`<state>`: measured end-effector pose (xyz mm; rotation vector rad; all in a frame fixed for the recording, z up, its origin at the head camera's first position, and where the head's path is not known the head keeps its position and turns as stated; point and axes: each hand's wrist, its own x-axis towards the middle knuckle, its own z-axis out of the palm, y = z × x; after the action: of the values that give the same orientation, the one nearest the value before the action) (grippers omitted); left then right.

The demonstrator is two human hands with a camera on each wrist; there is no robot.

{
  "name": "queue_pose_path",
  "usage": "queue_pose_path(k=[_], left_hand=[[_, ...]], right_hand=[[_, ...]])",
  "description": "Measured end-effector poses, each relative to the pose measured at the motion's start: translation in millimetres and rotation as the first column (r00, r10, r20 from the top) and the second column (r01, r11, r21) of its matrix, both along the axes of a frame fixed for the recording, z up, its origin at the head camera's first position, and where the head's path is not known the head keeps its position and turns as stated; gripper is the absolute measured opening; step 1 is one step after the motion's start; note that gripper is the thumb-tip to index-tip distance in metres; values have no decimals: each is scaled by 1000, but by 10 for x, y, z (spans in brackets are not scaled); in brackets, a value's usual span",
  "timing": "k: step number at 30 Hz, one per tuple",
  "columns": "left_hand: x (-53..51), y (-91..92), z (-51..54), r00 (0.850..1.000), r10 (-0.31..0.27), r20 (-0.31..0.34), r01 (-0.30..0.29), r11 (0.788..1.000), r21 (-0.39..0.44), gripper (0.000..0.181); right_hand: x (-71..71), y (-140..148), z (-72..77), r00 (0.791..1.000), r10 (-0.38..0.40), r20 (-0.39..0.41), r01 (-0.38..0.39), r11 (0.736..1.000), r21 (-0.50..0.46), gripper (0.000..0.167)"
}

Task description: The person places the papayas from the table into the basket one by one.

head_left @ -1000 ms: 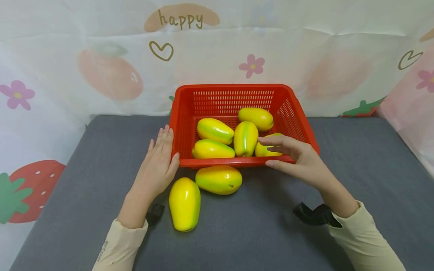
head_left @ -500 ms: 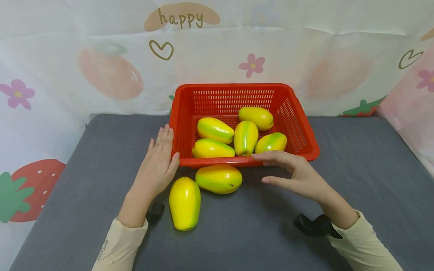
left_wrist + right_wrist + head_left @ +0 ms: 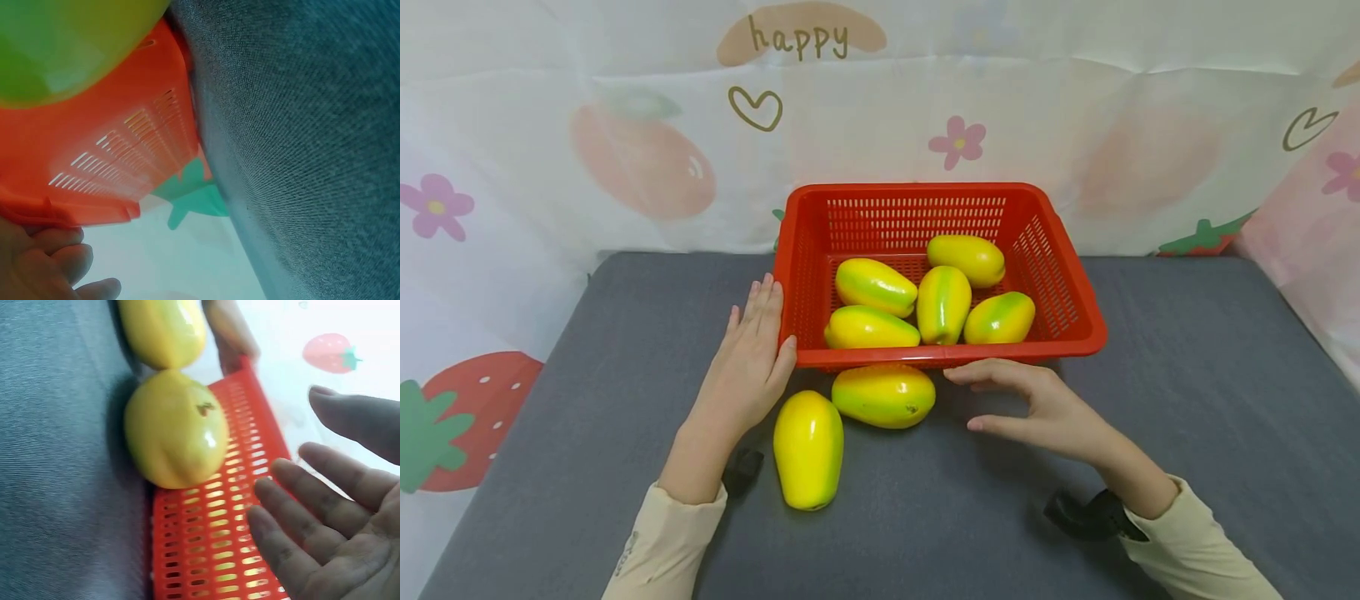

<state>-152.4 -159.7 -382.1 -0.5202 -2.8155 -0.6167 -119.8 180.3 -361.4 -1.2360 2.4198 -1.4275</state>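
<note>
A red plastic basket (image 3: 940, 357) holds several yellow-green papayas (image 3: 943, 304). My left hand (image 3: 743, 367) rests its straight fingers against the basket's left side. In front of the basket my right hand (image 3: 1037, 408) hovers with nothing in it, thumb and fingers spread apart. One papaya (image 3: 883, 397) lies crosswise at the basket's front wall, left of the right fingertips and apart from them. Another papaya (image 3: 808, 450) lies lengthwise nearer to me, beside the left wrist. In the right wrist view, the right palm (image 3: 350, 550) faces the basket and the loose papaya (image 3: 178, 431).
Dark grey cloth (image 3: 925, 517) covers the table. A white printed curtain (image 3: 865, 108) hangs right behind the basket. Black wrist cameras sit at both cuffs, the right one (image 3: 1090, 514) close above the cloth.
My right hand has drawn back out of the basket's right front corner, uncovering the papaya there, and moved down and left before the front rim. The left hand has stayed in place.
</note>
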Motion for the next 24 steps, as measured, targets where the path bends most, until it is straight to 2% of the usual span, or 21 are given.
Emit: queue_pose_path(k=[4,11,17,24], left_hand=[[1,-1,1,1000,-2,-1,2,1000,4,63],[1,-1,3,1000,0,4,0,1000,3,63],[1,1,1,1000,6,10,-6,1000,-2,63],[-3,3,4,1000,6,6,-6,1000,-2,64]], right_hand=[[-6,-24,-92,1000,-11,23,10,997,82,52],[-36,-117,-216,987,-130,93,116,982,148,54],[-71,-229,-321,969,-213,129,197,972,130,53],[-67,-347,-404,949,-271,161,258,961,101,58]])
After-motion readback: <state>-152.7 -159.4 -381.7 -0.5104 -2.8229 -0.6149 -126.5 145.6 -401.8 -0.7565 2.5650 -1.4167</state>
